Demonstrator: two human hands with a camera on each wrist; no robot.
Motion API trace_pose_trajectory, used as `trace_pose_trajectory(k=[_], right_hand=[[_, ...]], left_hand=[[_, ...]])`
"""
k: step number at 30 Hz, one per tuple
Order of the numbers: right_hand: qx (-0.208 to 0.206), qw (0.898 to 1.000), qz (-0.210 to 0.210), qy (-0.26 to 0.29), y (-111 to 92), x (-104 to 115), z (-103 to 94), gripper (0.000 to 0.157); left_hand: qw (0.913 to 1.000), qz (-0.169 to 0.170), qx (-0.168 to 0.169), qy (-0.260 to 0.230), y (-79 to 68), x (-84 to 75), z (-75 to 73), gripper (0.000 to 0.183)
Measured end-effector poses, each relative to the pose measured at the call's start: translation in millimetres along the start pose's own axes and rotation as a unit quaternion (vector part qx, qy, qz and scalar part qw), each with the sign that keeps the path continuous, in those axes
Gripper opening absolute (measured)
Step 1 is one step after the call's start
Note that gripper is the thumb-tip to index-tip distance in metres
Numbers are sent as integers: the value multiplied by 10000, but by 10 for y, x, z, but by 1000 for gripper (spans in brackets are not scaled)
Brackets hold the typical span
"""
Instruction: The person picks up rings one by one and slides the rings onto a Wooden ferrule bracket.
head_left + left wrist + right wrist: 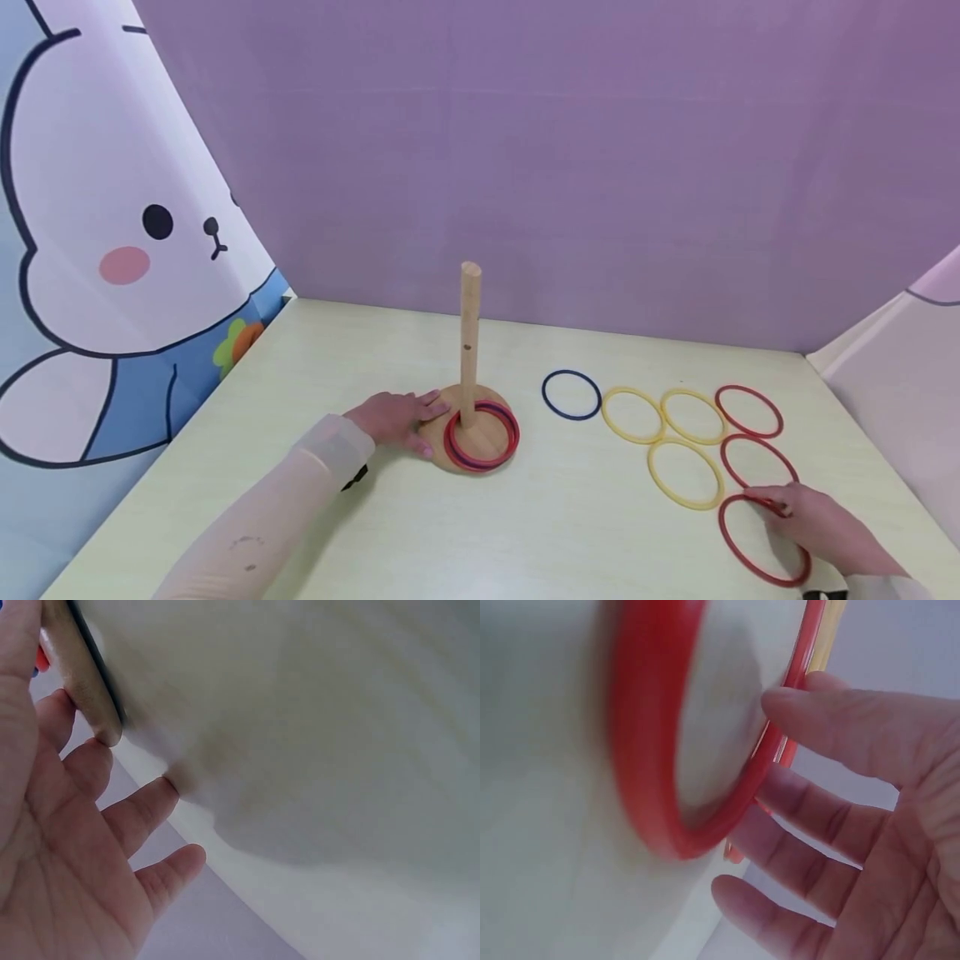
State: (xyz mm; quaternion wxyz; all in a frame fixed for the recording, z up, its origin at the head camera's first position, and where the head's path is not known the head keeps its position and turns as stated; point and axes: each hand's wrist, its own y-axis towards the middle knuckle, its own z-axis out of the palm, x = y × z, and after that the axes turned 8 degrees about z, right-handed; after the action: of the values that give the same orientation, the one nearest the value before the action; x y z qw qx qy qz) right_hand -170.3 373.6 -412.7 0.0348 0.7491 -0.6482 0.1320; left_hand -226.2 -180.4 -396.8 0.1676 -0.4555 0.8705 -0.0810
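A round wooden base [491, 435] carries an upright wooden peg [470, 342]. Red rings [517, 429] and a dark blue one lie stacked round the foot of the peg. My left hand [390, 419] rests at the base's left side with fingers spread; in the left wrist view its fingertips [101, 746] touch the base's edge. Far to the right, my right hand [821, 523] pinches the nearest red ring [750, 567] by its far rim. The right wrist view has the thumb [787, 712] inside this ring and fingers outside.
Beyond the right hand lie two more red rings [782, 417]. Several yellow rings [651, 475] are grouped to their left, touching one another. A dark blue ring [546, 402] sits between them and the base. Purple cloth [600, 208] stands behind the table.
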Motion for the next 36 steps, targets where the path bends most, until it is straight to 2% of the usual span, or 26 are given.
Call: trace_pose_trajectory(k=[7,15,17,20,24,26,30,36], right_hand=[[-298,9980,-441,-339,33,5,20,24],[-362,9959,-771,-307,73,24,48,25],[-228,9978,-619,-117,69,48,46,28],[213,9973,-467,529,63,78,35,31],[921,9840,-405,1470,48,111,25,33],[1118,9773,-393,1754,38,130,31,32],[1317,9671,-341,2151,27,177,45,33],[1437,9551,-698,2495,83,275,61,32]], left_hand=[[10000,-18,-16,44,1,-7,3,81],[10000,24,33,80,-9,2,3,83],[9999,27,47,89,-13,4,5,83],[9999,9,67,81,-15,7,8,83],[10000,6,52,66,-17,11,8,83],[10000,33,30,70,-18,10,3,83],[9999,61,30,85,-5,8,1,83],[9999,-2,84,129,13,22,11,82]])
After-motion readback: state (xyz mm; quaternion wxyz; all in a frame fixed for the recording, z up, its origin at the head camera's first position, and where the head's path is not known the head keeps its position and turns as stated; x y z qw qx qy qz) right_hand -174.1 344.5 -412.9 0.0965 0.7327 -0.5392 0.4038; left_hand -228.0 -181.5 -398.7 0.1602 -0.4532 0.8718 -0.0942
